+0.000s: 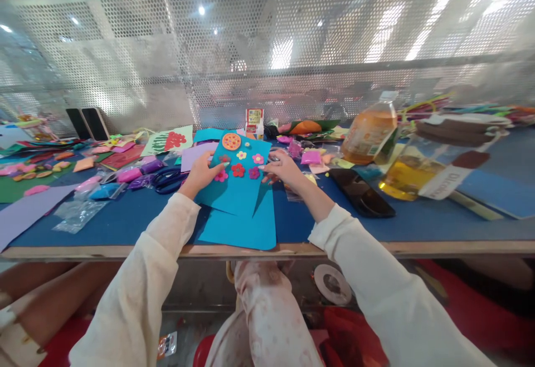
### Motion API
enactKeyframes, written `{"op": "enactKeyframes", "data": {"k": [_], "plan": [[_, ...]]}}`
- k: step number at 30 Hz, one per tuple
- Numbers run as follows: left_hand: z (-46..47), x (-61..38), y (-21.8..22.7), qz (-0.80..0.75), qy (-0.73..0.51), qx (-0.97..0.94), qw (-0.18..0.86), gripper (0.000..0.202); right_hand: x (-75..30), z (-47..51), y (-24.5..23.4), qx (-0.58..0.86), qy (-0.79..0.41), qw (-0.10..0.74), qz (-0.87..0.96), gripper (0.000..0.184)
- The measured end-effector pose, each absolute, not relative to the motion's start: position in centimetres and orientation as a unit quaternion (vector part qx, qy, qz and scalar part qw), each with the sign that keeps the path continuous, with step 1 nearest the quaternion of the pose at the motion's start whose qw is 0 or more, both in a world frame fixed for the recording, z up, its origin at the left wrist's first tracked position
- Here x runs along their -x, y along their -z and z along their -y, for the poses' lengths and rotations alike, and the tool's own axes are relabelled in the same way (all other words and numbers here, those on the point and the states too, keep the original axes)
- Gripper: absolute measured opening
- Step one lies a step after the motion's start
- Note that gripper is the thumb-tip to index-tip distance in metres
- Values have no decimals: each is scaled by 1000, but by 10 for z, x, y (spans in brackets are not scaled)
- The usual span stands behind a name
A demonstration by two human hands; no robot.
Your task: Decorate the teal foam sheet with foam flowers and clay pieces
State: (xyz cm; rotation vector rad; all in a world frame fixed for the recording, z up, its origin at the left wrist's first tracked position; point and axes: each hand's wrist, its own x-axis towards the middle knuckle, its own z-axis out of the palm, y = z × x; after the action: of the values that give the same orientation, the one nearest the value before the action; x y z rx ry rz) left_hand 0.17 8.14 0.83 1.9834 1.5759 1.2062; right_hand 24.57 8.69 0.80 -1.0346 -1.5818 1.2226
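A bright blue foam or paper sheet [225, 191] is tilted up off the table, dotted with small red, pink, yellow and purple flowers. Near its top sits a round orange disc [231, 141] with coloured dots. My left hand [205, 173] grips the sheet's left edge, thumb over the front beside a pink flower [221, 175]. On the opposite side, my right hand [286, 167] has its fingers curled at the right edge, next to a light pink flower [258, 159]. Beneath it, a second blue sheet [242, 230] lies flat at the table's front edge.
Dark blue scissors [167, 180] and bagged coloured clay [106, 190] lie on the left. To the right are a dark phone-like object [361, 193], an orange drink bottle [370, 133] and a jug of yellow liquid [403, 174]. A perforated metal screen [234, 49] stands behind.
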Motion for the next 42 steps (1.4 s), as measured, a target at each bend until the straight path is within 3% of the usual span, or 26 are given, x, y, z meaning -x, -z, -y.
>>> {"op": "enactKeyframes", "data": {"k": [6,10,15,22,26,31,36,42], "plan": [[-82,-5,-6,-560,-359,-731,153,41,-249,-93,-5,447,-469,479,592,66],[-80,-1,-5,-632,-258,-731,4,37,-254,-106,5,500,-397,495,589,52],[-88,10,-1,-621,-277,-730,-73,25,-256,-110,8,517,-259,448,682,33],[-102,16,18,-598,-199,-773,-75,37,-254,-97,1,530,-338,315,711,81],[-107,20,23,-618,-139,-771,-66,43,-254,-95,1,533,-357,291,710,88],[-109,23,24,-603,-111,-788,-53,36,-255,-100,6,500,-347,333,720,96],[-110,23,22,-587,-117,-799,-52,36,-257,-103,9,511,-314,333,728,93],[-104,13,19,-545,-153,-824,-31,42,-258,-100,8,495,-290,317,755,71]]}}
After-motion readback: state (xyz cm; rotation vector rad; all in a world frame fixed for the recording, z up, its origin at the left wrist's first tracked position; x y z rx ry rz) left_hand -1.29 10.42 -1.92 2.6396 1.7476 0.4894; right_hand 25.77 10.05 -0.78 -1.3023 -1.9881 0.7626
